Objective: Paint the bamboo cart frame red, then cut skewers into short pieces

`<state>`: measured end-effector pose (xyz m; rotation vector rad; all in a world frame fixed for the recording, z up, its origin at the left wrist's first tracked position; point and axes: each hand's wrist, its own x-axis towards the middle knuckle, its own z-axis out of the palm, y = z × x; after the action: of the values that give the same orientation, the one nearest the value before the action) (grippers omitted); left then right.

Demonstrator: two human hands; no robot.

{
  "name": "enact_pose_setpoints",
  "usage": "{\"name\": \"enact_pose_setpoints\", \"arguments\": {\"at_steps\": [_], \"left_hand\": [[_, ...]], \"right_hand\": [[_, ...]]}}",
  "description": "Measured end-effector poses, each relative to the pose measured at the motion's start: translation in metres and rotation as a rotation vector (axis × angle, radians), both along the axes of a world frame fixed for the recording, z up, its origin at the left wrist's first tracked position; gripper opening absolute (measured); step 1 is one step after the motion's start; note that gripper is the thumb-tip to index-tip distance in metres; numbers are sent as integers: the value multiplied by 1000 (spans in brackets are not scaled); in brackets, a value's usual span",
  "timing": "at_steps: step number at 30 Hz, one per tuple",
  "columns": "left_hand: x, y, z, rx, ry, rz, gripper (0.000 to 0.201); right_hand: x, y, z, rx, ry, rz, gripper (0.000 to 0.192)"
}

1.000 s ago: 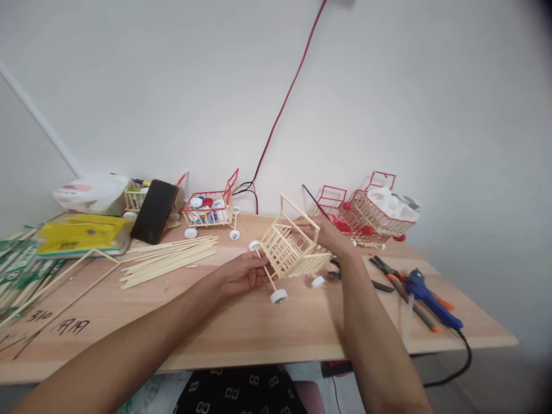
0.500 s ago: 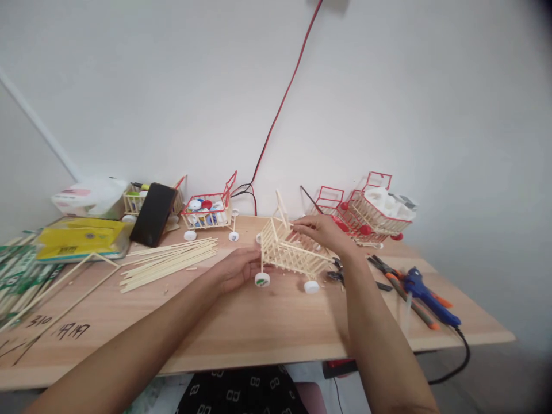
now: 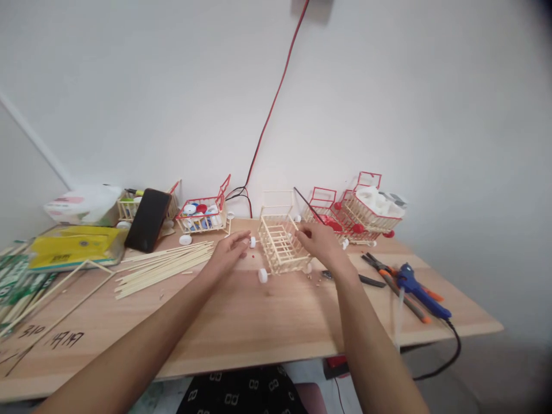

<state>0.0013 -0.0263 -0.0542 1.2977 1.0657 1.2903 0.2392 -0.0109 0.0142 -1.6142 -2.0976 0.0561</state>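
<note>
Pale stick-built cart [image 3: 279,244] w/ white cap wheels, upright on wood surface [image 3: 259,322], centre, handle frame toward wall. Left hand [image 3: 228,253] at cart's left side, fingers loosely spread, tips near a wheel, touch unclear. Right hand [image 3: 317,242] on cart's right rim, fingers curled, lightly grasping. Red carts [image 3: 357,213] behind; glue gun [image 3: 416,283] at right.
</note>
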Motion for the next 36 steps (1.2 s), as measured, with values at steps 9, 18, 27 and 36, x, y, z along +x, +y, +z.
{"name": "enact_pose_setpoints", "arguments": {"at_steps": [9,18,27,36], "left_hand": [[3,-4,6,95,72,10,51],[-6,2,6,123,8,194,33],[-4,-3,8,197,81,198,43],[1,1,-5,129,-36,175,32]], "right_hand": [[-1,-9,-18,22,92,-19,31],[74,-64,17,114,222,-270,49],[145,-98,14,44,311,-347,39],[136,-33,40,187,92,-290,41]]}}
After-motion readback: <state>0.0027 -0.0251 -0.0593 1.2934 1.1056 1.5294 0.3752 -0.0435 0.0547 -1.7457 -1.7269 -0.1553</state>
